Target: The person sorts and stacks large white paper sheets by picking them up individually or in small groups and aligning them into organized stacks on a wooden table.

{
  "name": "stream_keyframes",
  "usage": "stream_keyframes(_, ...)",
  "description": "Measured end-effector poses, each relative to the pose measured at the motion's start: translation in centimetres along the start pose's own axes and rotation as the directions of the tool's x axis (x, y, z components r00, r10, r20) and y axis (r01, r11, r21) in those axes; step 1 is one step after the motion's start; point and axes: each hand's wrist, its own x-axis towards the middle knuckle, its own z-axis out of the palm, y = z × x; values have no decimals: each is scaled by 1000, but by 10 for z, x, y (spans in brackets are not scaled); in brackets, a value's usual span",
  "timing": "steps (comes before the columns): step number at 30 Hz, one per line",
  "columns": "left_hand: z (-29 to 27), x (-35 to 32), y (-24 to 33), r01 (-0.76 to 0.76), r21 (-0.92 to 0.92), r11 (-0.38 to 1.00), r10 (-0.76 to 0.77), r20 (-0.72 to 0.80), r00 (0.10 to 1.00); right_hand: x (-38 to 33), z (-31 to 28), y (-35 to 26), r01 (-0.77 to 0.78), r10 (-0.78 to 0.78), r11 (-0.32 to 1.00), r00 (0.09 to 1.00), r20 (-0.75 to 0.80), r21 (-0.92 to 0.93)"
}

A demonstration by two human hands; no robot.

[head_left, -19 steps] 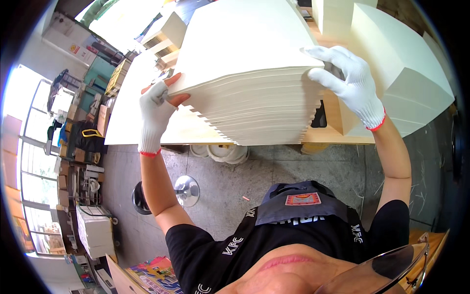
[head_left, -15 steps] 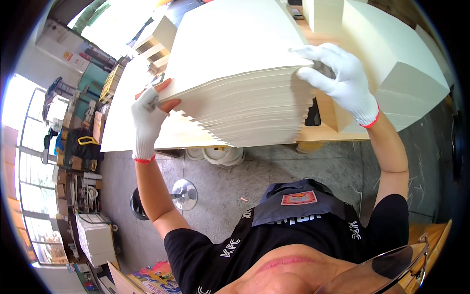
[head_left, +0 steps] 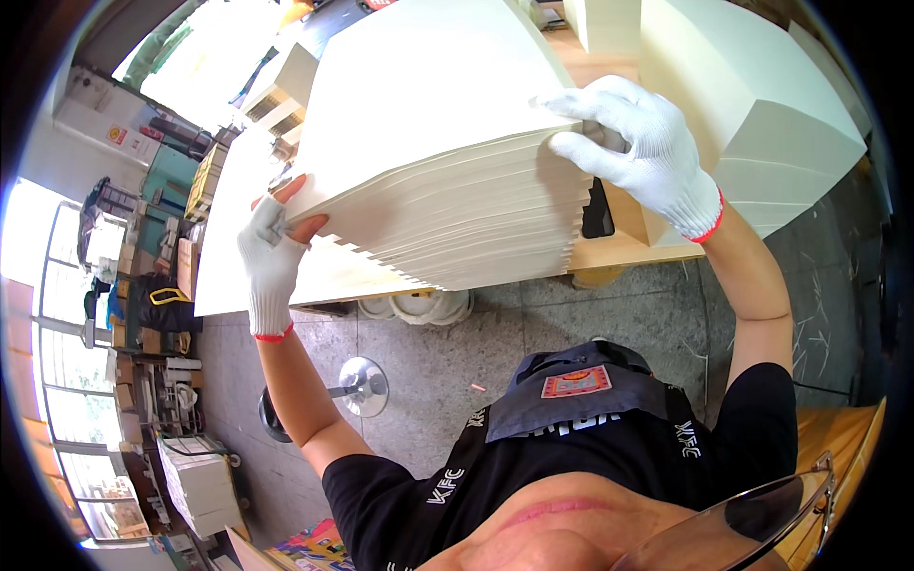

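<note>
Both white-gloved hands have barely shifted: left hand (head_left: 273,249) pinches the near-left corner, right hand (head_left: 636,143) clamps the far edge of the thick fanned stack of cream paper sheets (head_left: 438,152) lifted over the wooden workbench (head_left: 628,249); loosening either grip could let sheets slide out

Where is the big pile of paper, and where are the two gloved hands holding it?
big pile of paper (head_left: 447,124), head view, on its top sheet.
left hand (head_left: 271,262), head view, back of the white glove.
right hand (head_left: 647,152), head view, back of the white glove.
</note>
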Motion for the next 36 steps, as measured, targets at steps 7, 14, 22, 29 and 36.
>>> stream_keyframes(7,-1,-2,-1,-58,-3,998,58,-6,998,1,1,-2,17,-17,999,1000,-1,-29)
stream_keyframes(14,1,3,-7,-187,-1,982,187,7,982,3,0,-10,15,-15,1000,1000,-26,18)
stream_keyframes(22,1,2,-10,-270,138,953,275,-18,961,-2,8,-1,75,-74,997,995,-69,8)
stream_keyframes(29,1,2,-14,-230,104,968,232,-15,972,-4,6,-11,-21,19,998,999,-36,-51)
stream_keyframes(36,14,-3,-31,-158,-143,977,139,-137,981,-7,10,-11,-87,87,996,993,-77,10)
